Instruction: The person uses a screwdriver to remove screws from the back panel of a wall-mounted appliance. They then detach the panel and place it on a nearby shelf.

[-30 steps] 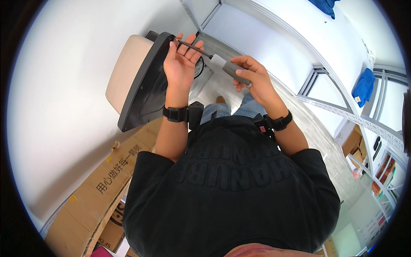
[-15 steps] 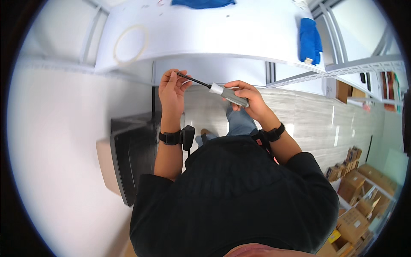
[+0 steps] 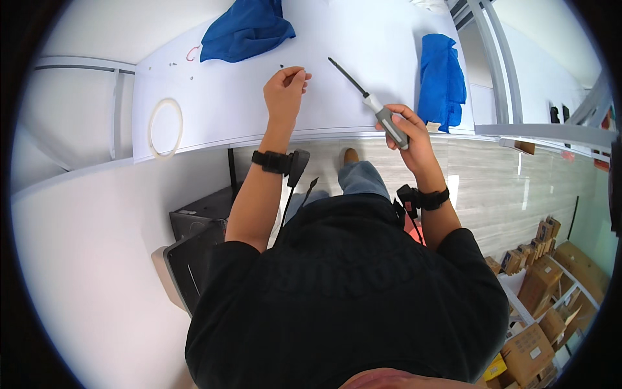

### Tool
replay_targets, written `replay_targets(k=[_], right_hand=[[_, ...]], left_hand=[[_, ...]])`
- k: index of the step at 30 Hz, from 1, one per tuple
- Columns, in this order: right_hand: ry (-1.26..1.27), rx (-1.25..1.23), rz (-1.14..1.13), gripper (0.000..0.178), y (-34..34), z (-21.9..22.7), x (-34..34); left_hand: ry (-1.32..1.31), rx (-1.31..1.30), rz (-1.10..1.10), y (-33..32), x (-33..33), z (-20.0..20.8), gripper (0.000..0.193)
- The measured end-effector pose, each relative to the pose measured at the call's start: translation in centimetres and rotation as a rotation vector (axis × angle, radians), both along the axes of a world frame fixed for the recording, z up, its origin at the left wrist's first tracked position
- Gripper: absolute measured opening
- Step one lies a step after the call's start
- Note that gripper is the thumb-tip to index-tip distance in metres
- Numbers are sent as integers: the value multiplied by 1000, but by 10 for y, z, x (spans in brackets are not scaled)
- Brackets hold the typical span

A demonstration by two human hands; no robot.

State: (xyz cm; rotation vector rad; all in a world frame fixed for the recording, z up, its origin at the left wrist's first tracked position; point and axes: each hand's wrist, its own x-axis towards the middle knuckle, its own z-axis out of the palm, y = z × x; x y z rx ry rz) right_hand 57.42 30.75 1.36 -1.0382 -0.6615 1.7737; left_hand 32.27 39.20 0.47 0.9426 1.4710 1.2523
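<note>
Screwdriver (image 3: 371, 102) with a grey-and-white handle and a dark shaft slants above the front part of a white table (image 3: 227, 97), its tip pointing up and to the left, away from the person. The right hand (image 3: 412, 135) holds it, fingers and thumb wrapped on the grey handle; the shaft stands free. Left of the tip and well apart from it, the left hand (image 3: 285, 92) is over the table too, its fingers curled and the thumb drawn against the fingertips; whether something small is pinched there, I cannot tell. A tiny dark piece (image 3: 282, 65) shows on the tabletop just beyond that hand. Farther off lies a bunched blue cloth (image 3: 246, 34), with a thin red loop (image 3: 189, 53) near its left end. A folded blue cloth (image 3: 440, 84) lies to the right, near the right hand. A cream ring (image 3: 181, 123) lies at the table's left front. Black straps circle both wrists. Below, cardboard boxes (image 3: 528, 350) are stacked at lower right.
</note>
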Motion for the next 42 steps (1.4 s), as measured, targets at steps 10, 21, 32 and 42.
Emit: replay_targets(k=[10,21,32,42], right_hand=[[15,-53,-22,28,22,-11,-3],[14,-85,0,27,20,-21,2],[-13,-10,254,28,26,-4,-26],[-145,50,833,35,2,2,-182]], left_hand=[[777,94,29,34,22,-28,13],[880,-1,44,38,24,-29,12],[263,71,142,8,-6,-29,20],[-726,75,419,-154,-139,-22,29]])
